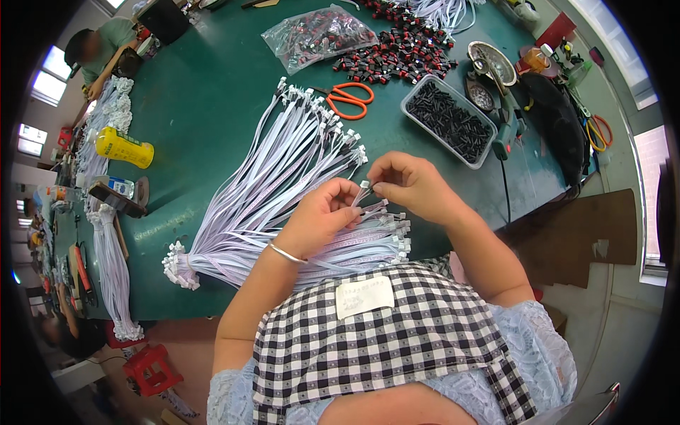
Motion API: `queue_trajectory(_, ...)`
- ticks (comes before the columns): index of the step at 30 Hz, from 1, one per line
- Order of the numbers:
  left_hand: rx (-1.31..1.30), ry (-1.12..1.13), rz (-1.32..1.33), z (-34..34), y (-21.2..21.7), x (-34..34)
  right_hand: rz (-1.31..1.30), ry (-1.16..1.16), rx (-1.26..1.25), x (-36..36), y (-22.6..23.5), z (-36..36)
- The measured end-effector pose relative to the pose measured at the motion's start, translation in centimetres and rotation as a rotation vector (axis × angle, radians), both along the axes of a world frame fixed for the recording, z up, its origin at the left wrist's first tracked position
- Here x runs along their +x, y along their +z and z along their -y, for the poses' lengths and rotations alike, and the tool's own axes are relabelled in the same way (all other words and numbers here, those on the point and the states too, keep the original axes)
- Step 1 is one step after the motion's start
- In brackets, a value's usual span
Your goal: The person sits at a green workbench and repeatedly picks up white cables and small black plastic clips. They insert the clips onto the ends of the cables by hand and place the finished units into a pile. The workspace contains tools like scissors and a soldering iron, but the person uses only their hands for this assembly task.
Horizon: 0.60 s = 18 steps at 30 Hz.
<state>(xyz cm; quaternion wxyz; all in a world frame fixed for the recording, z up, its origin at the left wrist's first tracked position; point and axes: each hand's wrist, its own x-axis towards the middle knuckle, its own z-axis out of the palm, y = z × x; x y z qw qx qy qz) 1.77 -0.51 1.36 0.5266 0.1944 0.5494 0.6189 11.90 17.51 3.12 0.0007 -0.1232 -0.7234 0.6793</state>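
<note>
A large bundle of white flat cables (241, 184) fans out on the green table, tied together at its left end, with small white plugs at the spread ends. My left hand (326, 216) is closed on one cable close to its plug. At the same cable end, my right hand (411, 185) pinches beside the white plug (365, 185), thumb and forefinger together. Something small and dark shows between the two hands, too small to make out. Right of the fan stands a clear plastic box (409, 106) full of short black tubes (453, 119).
Orange-handled scissors (349, 100) lie beyond the fan. Farther back are a heap of red-and-black parts (397, 60) and a clear bag (312, 42). A green hot-air tool or glue gun (505, 134) and metal bowl (496, 60) stand right; a yellow bottle (126, 147) is left. Another person (106, 53) sits far left.
</note>
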Motion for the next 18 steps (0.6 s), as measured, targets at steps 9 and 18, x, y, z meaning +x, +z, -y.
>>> queue_trajectory(9,-0.050,0.095,-0.177,-0.3,1.0,0.0,-0.059,0.017,-0.094,0.2,-0.2,0.2)
queue_trajectory(18,-0.104,0.113,-0.506,-0.8,1.4,0.2,-0.034,0.089,0.040,-0.1,0.1,0.5)
